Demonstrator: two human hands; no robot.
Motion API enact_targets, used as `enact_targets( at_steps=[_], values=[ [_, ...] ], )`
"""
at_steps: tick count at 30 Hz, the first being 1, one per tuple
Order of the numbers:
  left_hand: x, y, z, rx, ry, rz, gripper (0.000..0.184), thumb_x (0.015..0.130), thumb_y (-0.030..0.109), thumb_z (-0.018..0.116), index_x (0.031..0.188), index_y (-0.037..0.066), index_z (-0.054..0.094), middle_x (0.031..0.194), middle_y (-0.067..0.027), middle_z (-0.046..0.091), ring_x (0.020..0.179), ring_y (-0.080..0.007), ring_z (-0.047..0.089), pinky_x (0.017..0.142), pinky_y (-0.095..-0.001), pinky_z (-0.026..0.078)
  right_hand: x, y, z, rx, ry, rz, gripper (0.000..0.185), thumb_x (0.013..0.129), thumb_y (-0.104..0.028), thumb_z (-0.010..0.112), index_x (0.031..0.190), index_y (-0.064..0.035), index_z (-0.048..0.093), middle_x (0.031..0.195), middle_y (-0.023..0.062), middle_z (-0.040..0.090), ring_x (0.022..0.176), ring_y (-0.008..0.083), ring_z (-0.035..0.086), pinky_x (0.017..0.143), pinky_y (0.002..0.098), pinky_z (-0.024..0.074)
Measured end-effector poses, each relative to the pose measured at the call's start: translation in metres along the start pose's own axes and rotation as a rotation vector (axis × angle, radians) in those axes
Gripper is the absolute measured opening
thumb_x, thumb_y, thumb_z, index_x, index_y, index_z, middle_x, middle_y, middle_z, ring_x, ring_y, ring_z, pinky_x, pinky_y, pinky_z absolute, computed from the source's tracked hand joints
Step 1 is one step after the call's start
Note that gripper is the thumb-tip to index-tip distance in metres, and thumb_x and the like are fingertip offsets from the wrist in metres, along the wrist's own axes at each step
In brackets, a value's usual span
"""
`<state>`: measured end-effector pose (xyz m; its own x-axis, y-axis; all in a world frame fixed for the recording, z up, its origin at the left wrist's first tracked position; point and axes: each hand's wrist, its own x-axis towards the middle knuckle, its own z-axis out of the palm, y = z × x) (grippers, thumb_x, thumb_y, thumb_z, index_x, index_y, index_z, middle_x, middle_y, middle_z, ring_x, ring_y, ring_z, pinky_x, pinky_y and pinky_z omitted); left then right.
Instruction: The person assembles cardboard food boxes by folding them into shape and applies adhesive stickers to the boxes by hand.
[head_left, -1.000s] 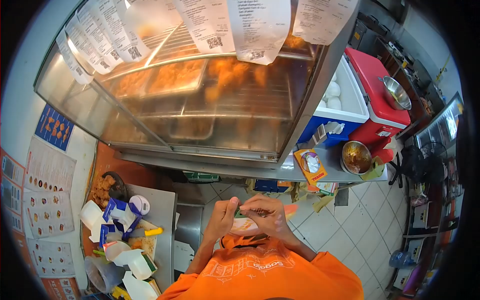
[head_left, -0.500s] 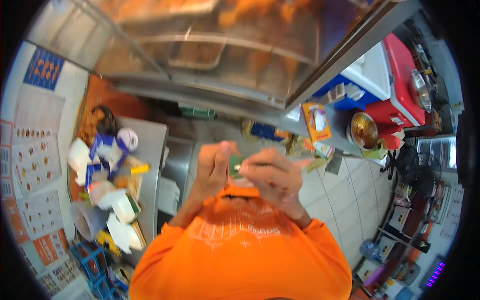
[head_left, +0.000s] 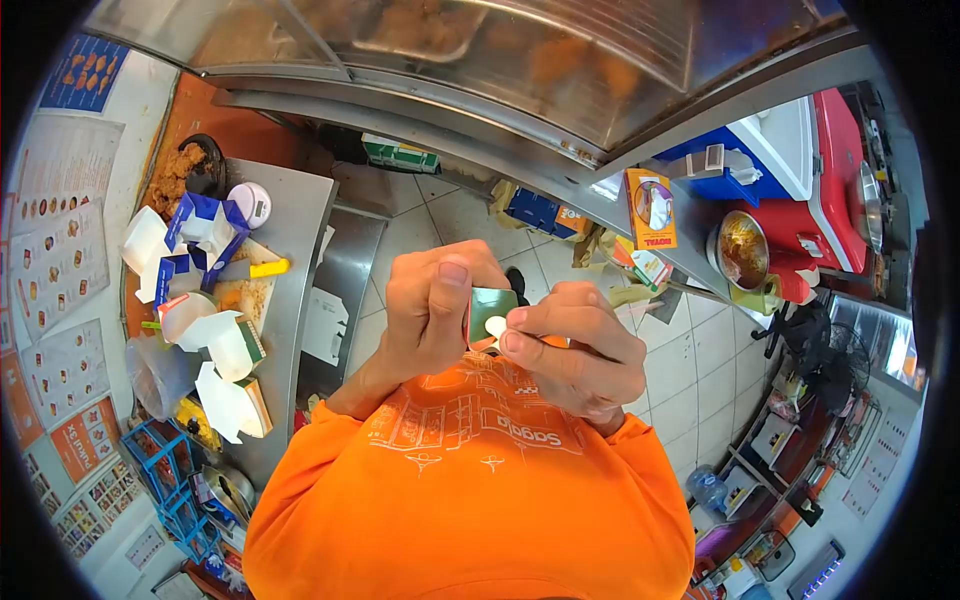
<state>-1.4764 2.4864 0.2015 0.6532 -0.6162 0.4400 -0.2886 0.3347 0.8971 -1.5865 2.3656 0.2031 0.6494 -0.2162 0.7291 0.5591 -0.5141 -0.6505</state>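
Note:
In front of my chest, my left hand (head_left: 437, 305) is closed on a small flat green piece (head_left: 488, 305) with rounded corners; its kind is unclear. My right hand (head_left: 578, 350) pinches a small, pale, rounded thing (head_left: 496, 326) between thumb and fingertips, against the green piece's lower edge. Whether the two are joined I cannot tell. Both hands are raised over the front of an orange shirt (head_left: 470, 500).
Left, a steel counter (head_left: 285, 330) carries open food boxes (head_left: 228, 345), a round white scale (head_left: 250, 204), a yellow-handled knife (head_left: 268, 268) and a bowl of fried food (head_left: 190, 172). A glass display case (head_left: 480, 90) stands ahead. Right are a sauce bowl (head_left: 740, 250) and coolers (head_left: 835, 180).
The view has tilted down and sharpened, so the display case sits higher. The hands have moved slightly apart, and more of the green piece and the pale thing now shows between them.

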Motion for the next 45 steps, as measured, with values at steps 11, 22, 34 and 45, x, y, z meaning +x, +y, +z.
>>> enact_targets(
  at_steps=[11, 22, 34, 45],
  values=[
    [-0.006, -0.003, -0.011, 0.22, -0.127, -0.033, 0.052, 0.105, 0.024, 0.035, 0.069, -0.004, 0.059, 0.062, -0.0118, 0.059, 0.048, -0.0182, 0.052, 0.045, -0.0301, 0.038, 0.006, -0.006, -0.003, -0.037, -0.111, 0.155, 0.027, 0.07, 0.003, 0.071, 0.097, 0.0004, 0.07, 0.094, 0.0111, 0.066, 0.076, 0.0221, 0.06, 0.068, 0.0295, 0.0465],
    [-0.015, -0.006, -0.015, 0.167, -0.125, 0.014, 0.041, 0.103, 0.015, 0.039, 0.07, -0.003, 0.057, 0.062, -0.0085, 0.055, 0.045, -0.0184, 0.049, 0.041, -0.0311, 0.035, 0.002, -0.01, 0.007, -0.118, -0.057, 0.138, 0.026, 0.07, 0.008, 0.069, 0.095, -0.0007, 0.071, 0.096, 0.0106, 0.064, 0.076, 0.0202, 0.061, 0.066, 0.0286, 0.0474],
    [-0.032, -0.018, -0.015, 0.082, -0.141, 0.068, 0.036, 0.1, 0.014, 0.042, 0.069, 0.0, 0.053, 0.058, -0.0063, 0.045, 0.046, -0.0212, 0.045, 0.044, -0.0347, 0.033, -0.002, -0.004, 0.012, 0.727, -0.004, 0.97, 0.055, 0.087, 0.009, 0.065, 0.13, -0.0059, 0.033, 0.108, 0.0084, 0.053, 0.089, 0.0107, 0.056, 0.076, 0.0217, 0.0486],
    [-0.047, -0.039, -0.059, 0.16, -0.152, -0.219, 0.035, 0.103, 0.03, 0.047, 0.092, -0.002, 0.057, 0.081, -0.0059, 0.058, 0.071, -0.0116, 0.05, 0.062, -0.0299, 0.039, 0.012, 0.012, -0.005, 0.724, 0.084, 0.93, 0.044, 0.097, -0.006, 0.059, 0.132, -0.0067, 0.031, 0.076, 0.0, 0.059, 0.072, 0.0012, 0.05, 0.062, 0.0149, 0.0362]
  ],
)
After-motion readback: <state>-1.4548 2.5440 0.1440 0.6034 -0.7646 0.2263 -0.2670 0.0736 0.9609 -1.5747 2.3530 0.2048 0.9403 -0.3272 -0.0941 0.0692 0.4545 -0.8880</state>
